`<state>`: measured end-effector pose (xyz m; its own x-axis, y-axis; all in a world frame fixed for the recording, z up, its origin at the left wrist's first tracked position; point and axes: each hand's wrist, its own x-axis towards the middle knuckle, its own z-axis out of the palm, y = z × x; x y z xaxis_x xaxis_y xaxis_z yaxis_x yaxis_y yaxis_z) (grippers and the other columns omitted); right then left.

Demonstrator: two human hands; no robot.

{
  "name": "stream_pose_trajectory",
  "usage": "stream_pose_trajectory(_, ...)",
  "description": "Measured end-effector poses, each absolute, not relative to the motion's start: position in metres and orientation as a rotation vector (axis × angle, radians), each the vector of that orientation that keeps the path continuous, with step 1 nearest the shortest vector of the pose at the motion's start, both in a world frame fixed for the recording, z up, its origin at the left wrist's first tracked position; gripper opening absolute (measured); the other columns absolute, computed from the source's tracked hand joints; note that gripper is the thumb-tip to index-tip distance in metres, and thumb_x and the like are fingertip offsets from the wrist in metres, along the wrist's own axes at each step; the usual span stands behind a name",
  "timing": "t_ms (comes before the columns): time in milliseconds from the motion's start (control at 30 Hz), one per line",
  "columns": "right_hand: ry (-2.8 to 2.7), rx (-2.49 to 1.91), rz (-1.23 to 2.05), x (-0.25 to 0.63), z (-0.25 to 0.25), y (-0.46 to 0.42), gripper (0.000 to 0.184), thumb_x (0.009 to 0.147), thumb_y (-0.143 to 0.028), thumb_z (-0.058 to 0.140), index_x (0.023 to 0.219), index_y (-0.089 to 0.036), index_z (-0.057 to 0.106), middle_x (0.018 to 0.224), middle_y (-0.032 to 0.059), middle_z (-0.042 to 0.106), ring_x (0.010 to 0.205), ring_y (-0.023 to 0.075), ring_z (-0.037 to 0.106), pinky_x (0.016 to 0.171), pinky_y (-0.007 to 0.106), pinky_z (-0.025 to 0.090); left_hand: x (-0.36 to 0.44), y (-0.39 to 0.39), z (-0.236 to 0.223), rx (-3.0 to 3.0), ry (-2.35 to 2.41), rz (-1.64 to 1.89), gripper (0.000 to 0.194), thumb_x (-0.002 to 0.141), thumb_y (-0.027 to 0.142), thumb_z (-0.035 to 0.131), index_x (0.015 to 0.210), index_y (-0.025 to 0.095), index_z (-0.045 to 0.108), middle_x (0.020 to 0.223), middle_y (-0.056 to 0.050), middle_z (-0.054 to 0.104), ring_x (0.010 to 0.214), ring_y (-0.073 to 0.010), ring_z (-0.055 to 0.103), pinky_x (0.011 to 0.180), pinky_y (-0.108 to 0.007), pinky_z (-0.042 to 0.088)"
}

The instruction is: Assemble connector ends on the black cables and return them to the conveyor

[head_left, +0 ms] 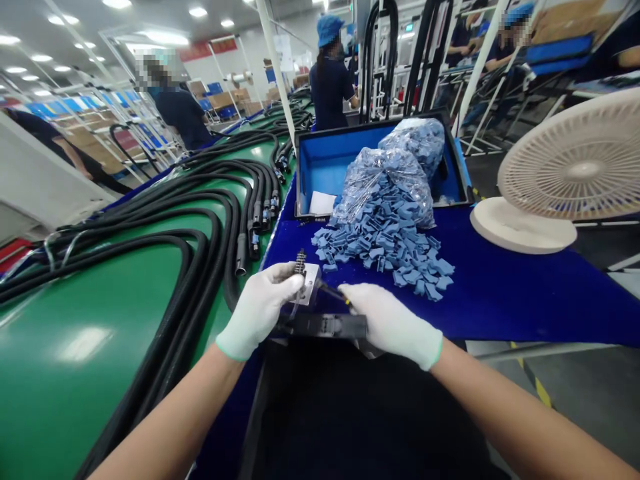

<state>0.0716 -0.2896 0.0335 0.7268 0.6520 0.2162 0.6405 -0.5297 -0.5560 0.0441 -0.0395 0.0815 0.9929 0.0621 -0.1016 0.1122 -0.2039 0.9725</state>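
At the blue cloth-covered table (500, 280), pinching a dark ribbed strip (300, 261) beside a silver metal block (311, 275) with the white-gloved left hand (265, 293), grasping a slim black, yellow-marked tool (334, 291) with the white-gloved right hand (387, 317); liable to skid and jab if pushed askew.

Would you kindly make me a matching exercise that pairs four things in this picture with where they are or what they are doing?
1. Left hand
2. Right hand
3. Black hoses
4. Pale fan

A. Lying on the green surface
B. Holding a spring-like part
C. Standing toward the picture's right edge
D. Gripping a slim dark tool

Pairs: 1-B, 2-D, 3-A, 4-C.
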Motion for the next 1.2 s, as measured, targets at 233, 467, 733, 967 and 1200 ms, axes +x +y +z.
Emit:
stream_pose_trajectory(233, -0.719, -1.874, 0.337, 0.055, 0.040, -0.297, 0.062, 0.080, -0.025, 0.080, 0.138, -0.028, 0.057, 0.114, 0.0046, 0.068, 0.091, 0.0220, 0.067, 0.082, 0.037, 0.056, 0.035, -0.050, 0.089, 1.966, 0.090, 0.079, 0.044, 0.092, 0.040, 0.073, 0.132, 0.022, 0.071, 0.118, -0.005, 0.076, 0.103, -0.0238, 0.071, 0.092, -0.033, 0.056)
stream_pose_trajectory(467, -0.435, -1.509, 0.429, 0.044, 0.038, -0.281, 0.036, 0.083, -0.025, 0.078, 0.114, -0.023, 0.060, 0.096, -0.0015, 0.063, 0.078, 0.0145, 0.059, 0.070, 0.028, 0.050, 0.024, -0.059, 0.091, 2.294, -0.457, -0.028, 0.026, 0.094, 0.023, 0.070, 0.118, 0.028, 0.078, 0.110, -0.003, 0.073, 0.106, -0.0216, 0.067, 0.098, -0.033, 0.052)
stream_pose_trajectory(733, -0.442, -1.471, 0.513, 0.049, 0.039, -0.279, 0.054, 0.075, -0.016, 0.077, 0.124, -0.023, 0.056, 0.112, 0.0025, 0.063, 0.092, 0.0175, 0.062, 0.077, 0.030, 0.053, 0.019, -0.062, 0.077, 2.358, -0.721, 0.122, 0.026, 0.101, 0.023, 0.057, 0.118, 0.024, 0.077, 0.099, -0.007, 0.066, 0.089, -0.0206, 0.063, 0.078, -0.033, 0.052)
stream_pose_trajectory(967, -0.455, -1.447, 0.535, 0.049, 0.040, -0.276, 0.052, 0.072, -0.012, 0.079, 0.118, -0.021, 0.058, 0.110, 0.0020, 0.067, 0.096, 0.0185, 0.064, 0.080, 0.030, 0.054, 0.039, -0.049, 0.067, 2.241, -0.614, -0.071, 0.052, 0.088, 0.027, 0.077, 0.138, 0.031, 0.066, 0.110, -0.005, 0.068, 0.096, -0.0211, 0.065, 0.085, -0.033, 0.054)
stream_pose_trajectory(1200, -0.478, -1.427, 0.393, 0.051, 0.049, -0.274, 0.040, 0.074, -0.010, 0.076, 0.111, -0.021, 0.064, 0.110, 0.0025, 0.070, 0.101, 0.0194, 0.067, 0.090, 0.034, 0.055, 0.026, -0.059, 0.081, 2.223, -0.189, 0.090, 0.067, 0.070, 0.030, 0.089, 0.133, 0.025, 0.068, 0.101, -0.003, 0.071, 0.091, -0.0230, 0.068, 0.084, -0.034, 0.057)
